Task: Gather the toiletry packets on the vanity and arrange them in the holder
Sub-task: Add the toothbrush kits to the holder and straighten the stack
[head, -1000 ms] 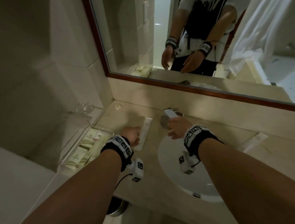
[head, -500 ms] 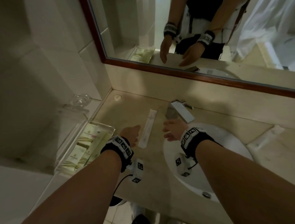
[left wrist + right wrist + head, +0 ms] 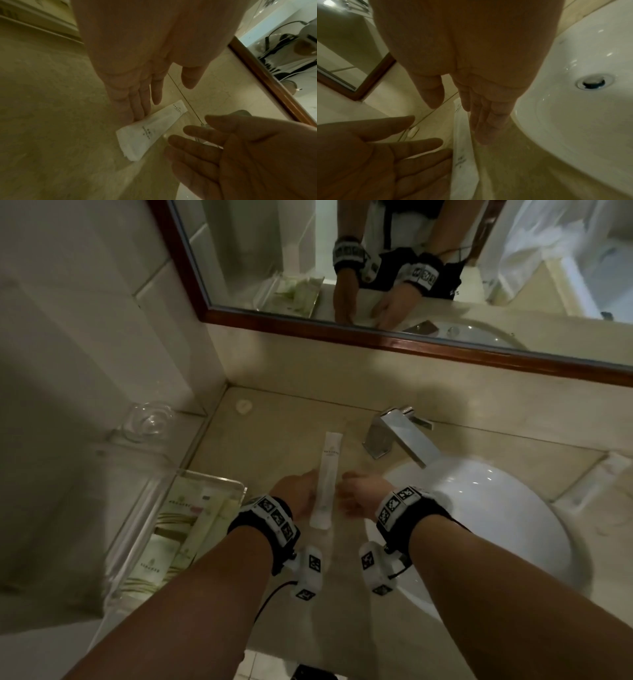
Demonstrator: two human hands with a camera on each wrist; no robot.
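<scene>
Bathroom: sink point(image 3: 507, 518), mirror point(image 3: 445, 268), faucet point(image 3: 400, 436)

Both hands have closed in on the long white packet point(image 3: 324, 479) since 0.5 s ago — left hand point(image 3: 297, 495) now at its left edge, right hand point(image 3: 363, 495) just beside its right edge, fingers straight. Camera view tilted further down — less mirror visible.

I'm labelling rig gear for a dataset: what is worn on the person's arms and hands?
Both forearms are bare, with no sleeves or gloves. Each wrist carries a black band with white squares printed in black patterns, and a small white camera block with similar markers beneath. A black cable trails from the left block.
</scene>
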